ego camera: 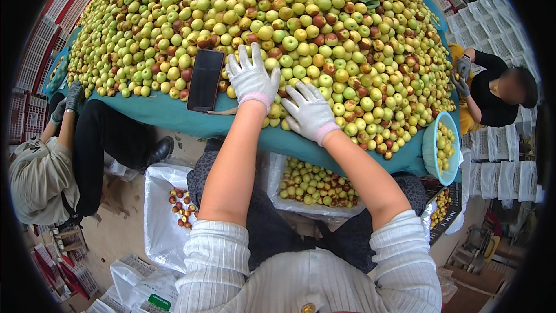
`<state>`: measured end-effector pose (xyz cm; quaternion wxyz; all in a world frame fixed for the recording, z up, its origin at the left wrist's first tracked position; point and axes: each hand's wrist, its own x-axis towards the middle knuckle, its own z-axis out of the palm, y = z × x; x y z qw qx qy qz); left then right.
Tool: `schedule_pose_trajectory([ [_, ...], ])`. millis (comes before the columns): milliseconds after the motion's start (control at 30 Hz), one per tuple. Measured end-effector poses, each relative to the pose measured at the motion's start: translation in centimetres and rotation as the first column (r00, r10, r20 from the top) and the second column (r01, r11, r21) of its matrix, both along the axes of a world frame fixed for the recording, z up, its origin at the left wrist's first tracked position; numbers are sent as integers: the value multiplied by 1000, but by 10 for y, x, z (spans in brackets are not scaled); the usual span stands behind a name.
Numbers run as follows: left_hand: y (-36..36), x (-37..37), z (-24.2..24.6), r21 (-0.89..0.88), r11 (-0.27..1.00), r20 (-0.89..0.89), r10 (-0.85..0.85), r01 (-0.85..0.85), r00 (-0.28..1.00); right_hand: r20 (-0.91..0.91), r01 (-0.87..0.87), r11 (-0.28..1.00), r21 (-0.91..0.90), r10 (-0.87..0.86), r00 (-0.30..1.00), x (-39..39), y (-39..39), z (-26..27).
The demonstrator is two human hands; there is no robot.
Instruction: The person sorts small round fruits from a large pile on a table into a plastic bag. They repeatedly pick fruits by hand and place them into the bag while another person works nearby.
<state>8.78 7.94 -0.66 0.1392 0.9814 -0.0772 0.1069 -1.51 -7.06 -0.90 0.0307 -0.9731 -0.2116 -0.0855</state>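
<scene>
A large heap of yellow-green jujubes [299,34], many with red-brown patches, covers the teal cloth [173,115] in front of me. My left hand [253,74], in a pale grey glove with a pink cuff, lies palm down on the heap's near side with its fingers apart. To the right and slightly nearer, my right hand [309,111], gloved alike, rests on the fruit by the cloth's edge, fingers spread. Neither hand shows anything in its grip; what lies under the palms is hidden. A dark smartphone [205,80] lies just left of my left hand.
Below the cloth's edge stands a lined crate of jujubes [319,182]. A white-lined crate [165,221] at left holds several redder ones. A light blue basket [441,148] leans at the right corner. Gloved co-workers sit at left [43,178] and right [491,87].
</scene>
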Motion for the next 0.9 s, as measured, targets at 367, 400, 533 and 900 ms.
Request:
schedule_pose_trajectory([
  [367,4,-37,65,68,949,-240,-283,307,929,373,-43,986,159,-20,927,88,-31,58],
  [400,5,-38,68,67,946,-267,-289,317,919,385,32,989,143,-85,919,111,-26,63],
  [533,3,-32,77,69,959,-370,-231,275,900,133,307,951,44,-311,941,199,-1,73],
  [900,5,-24,68,104,985,-476,-72,137,877,-101,381,874,-303,-427,899,222,6,86],
])
